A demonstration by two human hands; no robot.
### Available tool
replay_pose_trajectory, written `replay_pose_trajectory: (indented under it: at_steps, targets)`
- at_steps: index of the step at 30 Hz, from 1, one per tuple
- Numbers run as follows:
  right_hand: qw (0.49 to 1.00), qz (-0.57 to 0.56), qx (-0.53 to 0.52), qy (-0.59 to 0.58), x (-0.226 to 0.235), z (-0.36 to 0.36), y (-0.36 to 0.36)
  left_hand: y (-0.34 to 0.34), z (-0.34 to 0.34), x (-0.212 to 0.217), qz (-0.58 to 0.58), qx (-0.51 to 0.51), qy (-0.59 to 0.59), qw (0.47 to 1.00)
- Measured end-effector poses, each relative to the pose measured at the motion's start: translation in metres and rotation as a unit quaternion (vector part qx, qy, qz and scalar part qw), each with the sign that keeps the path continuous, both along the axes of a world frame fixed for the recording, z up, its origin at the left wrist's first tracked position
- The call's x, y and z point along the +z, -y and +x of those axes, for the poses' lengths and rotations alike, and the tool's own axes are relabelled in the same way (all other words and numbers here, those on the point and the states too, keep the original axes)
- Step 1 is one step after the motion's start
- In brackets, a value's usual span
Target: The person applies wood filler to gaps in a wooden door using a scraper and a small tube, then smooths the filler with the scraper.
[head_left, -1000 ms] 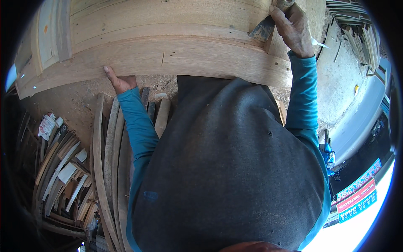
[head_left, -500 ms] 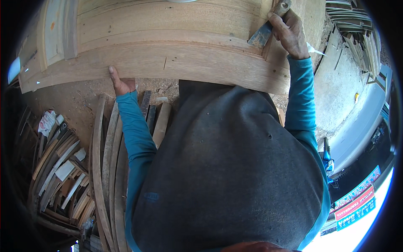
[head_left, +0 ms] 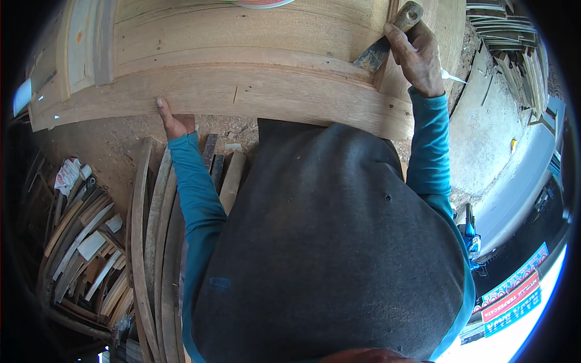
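A wooden panelled door (head_left: 254, 91) lies flat in front of me, with raised frame pieces around recessed panels. My right hand (head_left: 419, 57) grips the wooden handle of a putty knife (head_left: 373, 55). The wide metal blade points left and touches the inner edge of the frame, near a corner of the recessed panel. My left hand (head_left: 174, 121) holds the door's near edge, thumb on top and fingers hidden beneath. A white nozzle tip (head_left: 452, 76) sticks out beside my right wrist. At the far edge, part of a round container (head_left: 263, 3) shows.
Long wooden planks (head_left: 158, 242) lean at my left, beside a stack of offcuts (head_left: 91, 254) with a white plastic bag (head_left: 67, 175). Thin wood strips (head_left: 511, 36) are piled at the far right. A grey vehicle-like body (head_left: 514, 202) and a printed banner (head_left: 511, 299) stand to the right.
The putty knife has shifted slightly left and its blade lies more steeply against the frame edge. More of the round container has come into view. My left hand stays on the door's edge.
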State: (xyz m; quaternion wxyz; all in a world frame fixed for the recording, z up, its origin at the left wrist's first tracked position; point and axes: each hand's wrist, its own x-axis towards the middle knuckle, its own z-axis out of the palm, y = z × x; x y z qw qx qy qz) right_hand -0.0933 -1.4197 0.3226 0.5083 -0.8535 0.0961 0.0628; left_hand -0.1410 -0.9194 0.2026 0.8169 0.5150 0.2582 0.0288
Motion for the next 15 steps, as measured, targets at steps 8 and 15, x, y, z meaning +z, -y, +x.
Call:
replay_pose_trajectory:
  at_steps: [8, 15]
  targets:
    - [0.997, 0.022, 0.039, 0.060, -0.015, 0.002, -0.008, 0.007, -0.002, 0.005, -0.005, 0.025, 0.001, 1.000]
    - [0.999, 0.007, 0.041, 0.014, -0.016, 0.003, -0.008, 0.011, -0.001, 0.005, -0.009, 0.034, 0.004, 0.999]
